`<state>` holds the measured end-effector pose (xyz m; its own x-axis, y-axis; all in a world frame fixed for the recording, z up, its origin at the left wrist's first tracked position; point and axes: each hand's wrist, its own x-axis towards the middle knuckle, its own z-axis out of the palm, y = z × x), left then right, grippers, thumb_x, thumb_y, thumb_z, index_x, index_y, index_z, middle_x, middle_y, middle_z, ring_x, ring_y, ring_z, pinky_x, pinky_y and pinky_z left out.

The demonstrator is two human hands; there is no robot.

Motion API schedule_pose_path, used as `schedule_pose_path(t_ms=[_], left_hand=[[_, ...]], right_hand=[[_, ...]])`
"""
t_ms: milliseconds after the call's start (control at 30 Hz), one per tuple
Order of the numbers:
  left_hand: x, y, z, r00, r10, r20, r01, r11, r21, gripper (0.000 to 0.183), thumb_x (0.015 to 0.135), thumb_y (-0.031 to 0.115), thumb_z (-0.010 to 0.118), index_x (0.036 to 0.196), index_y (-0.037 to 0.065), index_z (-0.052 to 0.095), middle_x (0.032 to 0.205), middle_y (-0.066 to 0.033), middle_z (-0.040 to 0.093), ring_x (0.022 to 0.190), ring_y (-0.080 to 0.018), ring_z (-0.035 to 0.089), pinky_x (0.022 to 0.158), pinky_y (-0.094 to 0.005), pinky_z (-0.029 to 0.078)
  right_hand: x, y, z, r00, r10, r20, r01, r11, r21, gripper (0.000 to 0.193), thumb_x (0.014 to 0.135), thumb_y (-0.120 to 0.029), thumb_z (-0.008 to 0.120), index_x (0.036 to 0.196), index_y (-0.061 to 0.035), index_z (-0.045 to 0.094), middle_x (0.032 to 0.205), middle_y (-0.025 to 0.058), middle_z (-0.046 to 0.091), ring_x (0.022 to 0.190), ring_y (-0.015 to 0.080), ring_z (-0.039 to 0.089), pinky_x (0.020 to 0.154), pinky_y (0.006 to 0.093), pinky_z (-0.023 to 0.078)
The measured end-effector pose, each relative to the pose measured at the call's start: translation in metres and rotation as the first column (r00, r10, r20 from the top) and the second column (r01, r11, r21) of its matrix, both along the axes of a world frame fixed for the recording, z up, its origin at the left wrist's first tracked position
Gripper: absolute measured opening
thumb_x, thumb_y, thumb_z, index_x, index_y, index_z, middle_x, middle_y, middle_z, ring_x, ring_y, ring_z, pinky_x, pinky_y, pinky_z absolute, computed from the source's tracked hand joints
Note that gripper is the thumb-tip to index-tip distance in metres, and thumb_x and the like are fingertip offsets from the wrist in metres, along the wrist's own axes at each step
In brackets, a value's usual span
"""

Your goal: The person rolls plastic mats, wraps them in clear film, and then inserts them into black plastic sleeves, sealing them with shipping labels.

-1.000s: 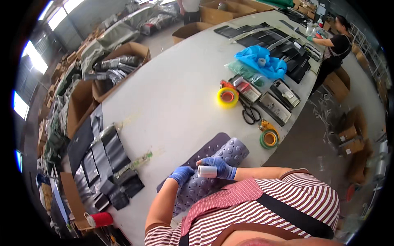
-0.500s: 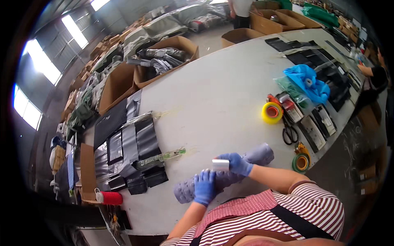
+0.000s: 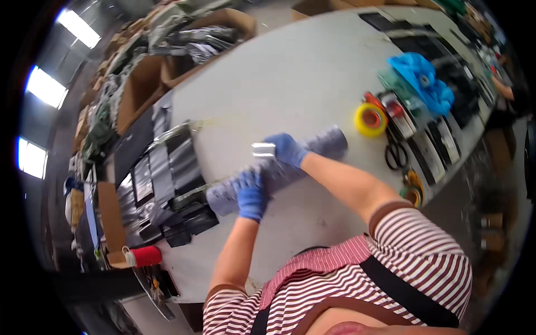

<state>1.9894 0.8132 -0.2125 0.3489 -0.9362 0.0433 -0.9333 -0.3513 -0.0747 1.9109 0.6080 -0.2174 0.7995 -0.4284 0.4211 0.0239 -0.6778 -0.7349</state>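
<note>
Nearest, left of the rolled mat and closer to the person, a red spool (image 3: 146, 257) sits at the edge of the table (image 3: 312, 209). The rolled mat (image 3: 281, 177), greyish purple and knobbly, lies slantwise on the table ahead of the person. A second ago a flat flap of it stretched out beyond the roll; now no loose flap shows, and the roll lies farther from the body than half a second ago. The winding therefore looks finished, though blur hides whether anything fastens it.

The left hand (image 3: 249, 195), in a blue glove, lies across the mat left of its middle, fingers extended over it rather than clenched. The right hand (image 3: 287, 149), also gloved, grasps a small shiny roll (image 3: 263, 149), perhaps tape, above the mat's far side; it has travelled outward along with the mat.

Just beyond the mat's left end lie black and grey plastic pieces (image 3: 187, 162); whether they touch it, I cannot tell. To the mat's right are an orange tape dispenser (image 3: 413, 181), then black scissors (image 3: 396, 155), then yellow tape (image 3: 371, 119). Farther past its right end is a bright blue bundle (image 3: 419, 78).
</note>
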Motion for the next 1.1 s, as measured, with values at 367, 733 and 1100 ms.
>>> schedule_pose_path(t_ms=[367,733,1100], left_hand=[[-0.014,0.013,0.020,0.943,-0.264,-0.203,0.233,0.958,-0.167,0.070,0.064,0.039,0.084,0.121,0.008,0.056,0.095,-0.0174,0.064,0.090,-0.0370,0.062,0.080,-0.0459,0.052],[-0.106,0.095,0.026,0.963,-0.074,-0.258,0.044,0.992,-0.118,0.103,0.065,0.046,0.086,0.143,-0.001,0.038,0.143,-0.0239,0.045,0.137,-0.0433,0.036,0.116,-0.0514,0.024],[-0.011,-0.004,0.022,0.961,-0.131,-0.243,0.158,0.983,0.093,0.108,0.058,0.061,0.082,0.145,0.011,0.042,0.148,-0.0175,0.043,0.138,-0.0346,0.039,0.113,-0.0551,0.031]], right_hand=[[-0.165,0.128,0.021,0.976,0.110,0.187,-0.208,0.724,0.658,0.023,0.088,-0.003,0.071,0.111,-0.0018,0.071,0.100,0.0059,0.073,0.094,0.0125,0.067,0.085,0.0291,0.054],[-0.109,0.086,0.005,0.993,0.112,-0.030,-0.097,0.944,0.316,0.021,0.079,-0.008,0.071,0.100,-0.0083,0.071,0.089,0.0100,0.074,0.078,0.0192,0.071,0.072,0.0336,0.055],[-0.086,0.090,-0.022,0.973,0.051,0.223,-0.155,0.865,0.477,0.025,0.084,-0.007,0.072,0.109,-0.0068,0.072,0.100,0.0111,0.074,0.091,0.0181,0.071,0.084,0.0311,0.055]])
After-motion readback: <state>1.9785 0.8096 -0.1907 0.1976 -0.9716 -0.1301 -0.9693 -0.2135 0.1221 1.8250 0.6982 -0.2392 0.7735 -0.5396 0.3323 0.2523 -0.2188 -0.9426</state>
